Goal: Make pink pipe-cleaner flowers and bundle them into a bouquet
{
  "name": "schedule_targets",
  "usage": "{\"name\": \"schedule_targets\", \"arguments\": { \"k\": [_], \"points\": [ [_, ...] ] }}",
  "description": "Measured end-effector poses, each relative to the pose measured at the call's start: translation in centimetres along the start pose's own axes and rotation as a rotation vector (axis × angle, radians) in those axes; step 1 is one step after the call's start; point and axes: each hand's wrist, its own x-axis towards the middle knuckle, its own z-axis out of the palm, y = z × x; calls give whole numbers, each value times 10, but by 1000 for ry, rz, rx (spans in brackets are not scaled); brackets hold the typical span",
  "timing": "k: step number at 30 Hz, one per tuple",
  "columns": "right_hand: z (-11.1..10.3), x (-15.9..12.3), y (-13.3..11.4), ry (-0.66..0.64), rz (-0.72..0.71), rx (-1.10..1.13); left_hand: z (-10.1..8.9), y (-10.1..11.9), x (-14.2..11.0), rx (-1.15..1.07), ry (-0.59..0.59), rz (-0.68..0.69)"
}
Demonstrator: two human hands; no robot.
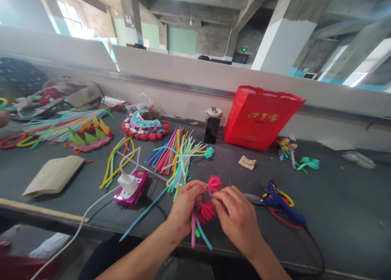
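In the head view, my left hand [185,206] is closed around the stems of pink pipe-cleaner flowers. The upper pink flower [214,183] stands at its fingertips; a second pink flower [206,212] hangs just below. Pink and blue pipe cleaners [203,233] stick out under this hand. My right hand [236,212] has thumb and forefinger pinched at the upper flower's stem, though the exact grip is partly hidden. Beyond my hands lies a pile of coloured pipe cleaners [174,153], with a turquoise flower [209,152] at its right.
Right of my hands lie a blue glue gun [284,204] and scissors [253,198]. A purple power socket [134,190] with a white cable sits left. Behind stand a red bag [259,119] and a phone [211,130]. At far left, a person's hand [4,119] shows.
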Motion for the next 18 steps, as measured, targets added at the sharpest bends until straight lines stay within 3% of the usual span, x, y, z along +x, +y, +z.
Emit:
{"name": "schedule_targets", "arguments": {
  "k": [8,18],
  "points": [
    [-5,1,4,-17,194,304,-6,7,-1,50,-157,-57],
    [-8,5,7,-126,297,455,-9,9,1,190,-205,37]
  ]
}}
